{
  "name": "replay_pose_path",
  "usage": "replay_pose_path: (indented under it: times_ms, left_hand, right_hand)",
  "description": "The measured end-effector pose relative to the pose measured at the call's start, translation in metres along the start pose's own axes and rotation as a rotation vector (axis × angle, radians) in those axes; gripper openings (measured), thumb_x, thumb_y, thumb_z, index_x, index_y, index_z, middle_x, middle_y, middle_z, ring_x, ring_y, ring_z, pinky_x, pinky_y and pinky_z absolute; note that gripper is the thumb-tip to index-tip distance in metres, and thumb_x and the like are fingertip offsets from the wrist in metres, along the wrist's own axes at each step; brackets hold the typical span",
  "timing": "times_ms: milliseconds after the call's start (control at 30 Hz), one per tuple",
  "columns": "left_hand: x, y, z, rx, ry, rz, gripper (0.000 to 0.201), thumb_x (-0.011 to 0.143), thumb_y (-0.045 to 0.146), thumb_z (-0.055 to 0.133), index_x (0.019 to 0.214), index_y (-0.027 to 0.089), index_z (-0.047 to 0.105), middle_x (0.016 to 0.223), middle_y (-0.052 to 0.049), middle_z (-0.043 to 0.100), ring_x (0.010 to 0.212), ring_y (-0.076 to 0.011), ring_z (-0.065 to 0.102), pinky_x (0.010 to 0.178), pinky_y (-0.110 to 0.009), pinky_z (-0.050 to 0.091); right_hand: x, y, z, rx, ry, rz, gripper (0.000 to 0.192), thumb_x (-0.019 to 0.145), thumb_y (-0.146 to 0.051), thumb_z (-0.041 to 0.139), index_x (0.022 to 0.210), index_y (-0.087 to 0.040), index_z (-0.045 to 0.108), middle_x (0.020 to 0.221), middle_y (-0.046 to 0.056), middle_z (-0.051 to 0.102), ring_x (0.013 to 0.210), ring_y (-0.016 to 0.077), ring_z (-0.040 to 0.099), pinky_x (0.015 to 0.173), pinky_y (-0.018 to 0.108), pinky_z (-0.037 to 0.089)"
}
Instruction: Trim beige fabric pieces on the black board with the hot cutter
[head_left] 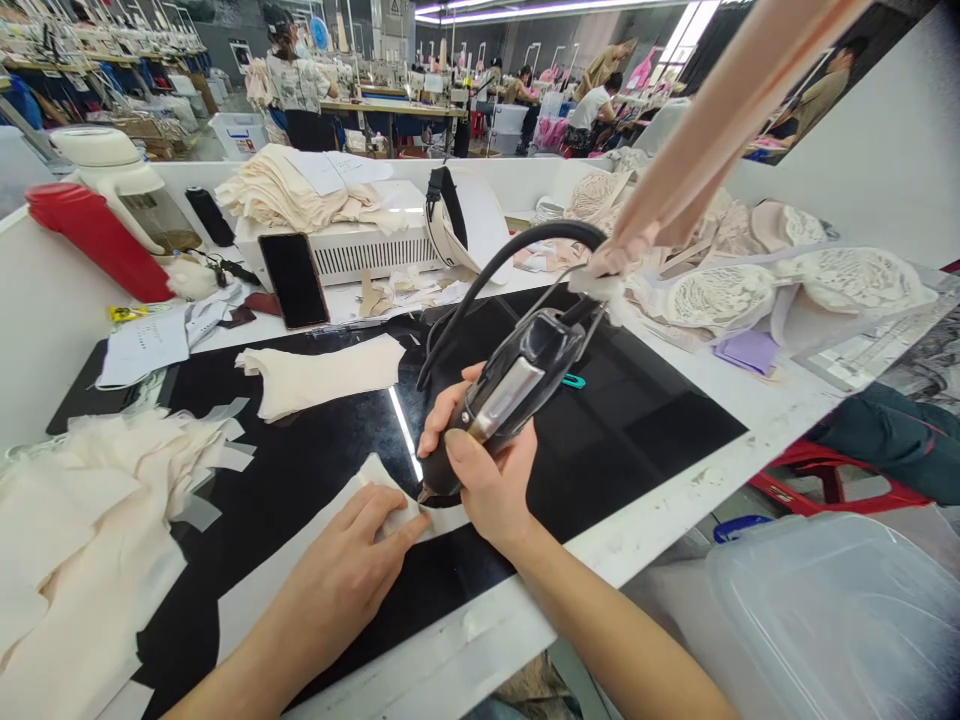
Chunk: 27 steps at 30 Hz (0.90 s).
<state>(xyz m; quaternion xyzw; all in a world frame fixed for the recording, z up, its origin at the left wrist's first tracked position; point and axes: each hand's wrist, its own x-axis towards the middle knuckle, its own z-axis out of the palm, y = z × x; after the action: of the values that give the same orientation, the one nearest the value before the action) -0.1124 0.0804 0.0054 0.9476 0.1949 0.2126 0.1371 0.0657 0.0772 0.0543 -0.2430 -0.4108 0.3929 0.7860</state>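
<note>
My right hand (491, 470) is wrapped round a black corded electric hand tool (504, 385) with a silver plate and a narrow metal tip. The tool leans down to the left, its tip at the edge of a small cream fabric piece (373, 470). On that piece lies my left hand (349, 560), its fingers bent and together, gripping and pressing the cloth close to the tip. A white sheet (259, 605) extends under my left hand and forearm. Part of the cloth is hidden beneath my fingers.
A glossy black board (630, 410) covers the worktop. Cut cream fabric (82, 540) is heaped at left; another cream piece (322, 375) lies behind. A peach strap (712, 120) hangs above the tool. Lace bra cups (720, 295) lie right, a phone (293, 281) at back.
</note>
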Motion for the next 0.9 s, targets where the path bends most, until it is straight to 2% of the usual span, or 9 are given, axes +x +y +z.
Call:
replay_pose_path:
  times_ms: [100, 367, 567, 700, 900]
  left_hand:
    - [0.0001, 0.0008, -0.0008, -0.008, -0.001, -0.005, 0.041, 0.1, 0.001, 0.039, 0.129, 0.018, 0.063, 0.113, -0.011, 0.057, 0.099, -0.0215, 0.059, 0.087, -0.035, 0.057]
    - [-0.0022, -0.0018, 0.001, -0.008, 0.003, -0.003, 0.041, 0.101, 0.001, 0.04, 0.129, 0.019, 0.063, 0.114, -0.011, 0.058, 0.101, -0.0222, 0.059, 0.09, -0.037, 0.057]
    - [-0.0018, 0.0002, -0.0007, 0.013, 0.008, -0.012, 0.041, 0.101, 0.002, 0.039, 0.128, 0.02, 0.063, 0.113, -0.01, 0.059, 0.099, -0.0215, 0.061, 0.089, -0.037, 0.059]
    - [-0.0011, 0.0004, -0.0014, 0.015, -0.013, -0.015, 0.043, 0.099, 0.0, 0.038, 0.129, 0.02, 0.062, 0.115, -0.011, 0.058, 0.105, -0.0223, 0.061, 0.094, -0.04, 0.059]
    - [-0.0012, 0.0025, -0.0023, 0.01, -0.042, -0.033, 0.048, 0.095, -0.003, 0.04, 0.131, 0.021, 0.06, 0.113, -0.011, 0.06, 0.101, -0.0232, 0.063, 0.089, -0.04, 0.062]
  right_hand:
    - [-0.0012, 0.0023, 0.0007, -0.003, -0.01, 0.008, 0.031, 0.09, -0.03, 0.08, 0.11, -0.027, 0.056, 0.084, -0.005, 0.064, 0.063, 0.0084, 0.057, 0.059, 0.024, 0.051]
    - [0.0016, -0.0008, -0.0007, 0.021, -0.012, 0.026, 0.027, 0.093, -0.028, 0.077, 0.106, -0.027, 0.054, 0.082, -0.006, 0.064, 0.049, 0.0055, 0.048, 0.043, 0.019, 0.041]
    - [-0.0003, -0.0009, 0.0014, -0.04, 0.014, 0.018, 0.033, 0.088, -0.032, 0.082, 0.105, -0.026, 0.055, 0.083, -0.005, 0.064, 0.061, 0.0086, 0.056, 0.055, 0.023, 0.049]
    - [-0.0012, -0.0006, 0.0026, -0.069, 0.034, 0.054, 0.031, 0.09, -0.035, 0.078, 0.102, -0.026, 0.052, 0.08, -0.005, 0.063, 0.054, 0.0076, 0.05, 0.048, 0.021, 0.045]
    - [-0.0034, 0.002, -0.0006, -0.085, 0.047, 0.064, 0.037, 0.087, -0.031, 0.081, 0.111, -0.026, 0.053, 0.084, -0.005, 0.066, 0.055, 0.0078, 0.054, 0.048, 0.02, 0.046]
